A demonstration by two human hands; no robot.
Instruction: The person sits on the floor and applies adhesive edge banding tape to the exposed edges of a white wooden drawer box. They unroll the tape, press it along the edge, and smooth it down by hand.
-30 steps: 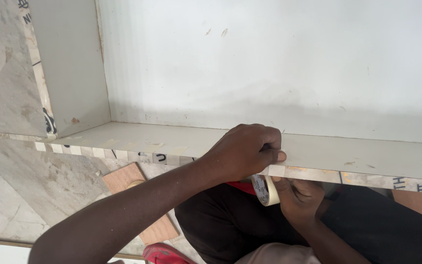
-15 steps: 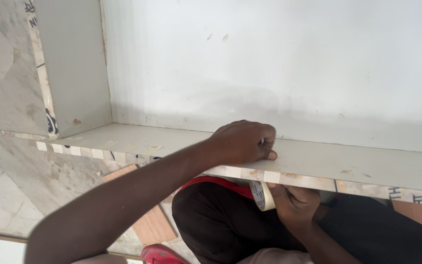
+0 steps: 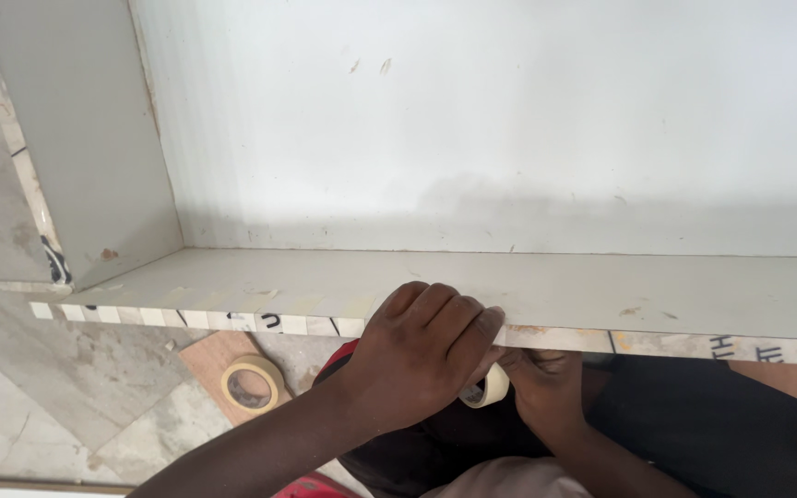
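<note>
- The roll of masking tape (image 3: 486,389) sits just under the front edge of the shelf (image 3: 601,295), held between the two hands, near the middle of that edge.
- The roll stands on edge, and the front edge runs left to right, its long axis crossing the view; tape strips already show on it towards the left corner.
- The right hand (image 3: 546,392) is below the edge and closed around the roll from the right side, so it is the nearer one to it.
- The left hand (image 3: 422,355) lies on top, fingers curled over the front edge and pressing on it, touching the roll's upper side.
- A second tape roll (image 3: 251,383) lies flat on the floor, well apart to the left, beside a brown board (image 3: 209,355).
- Behind stands the white back wall (image 3: 509,129).
</note>
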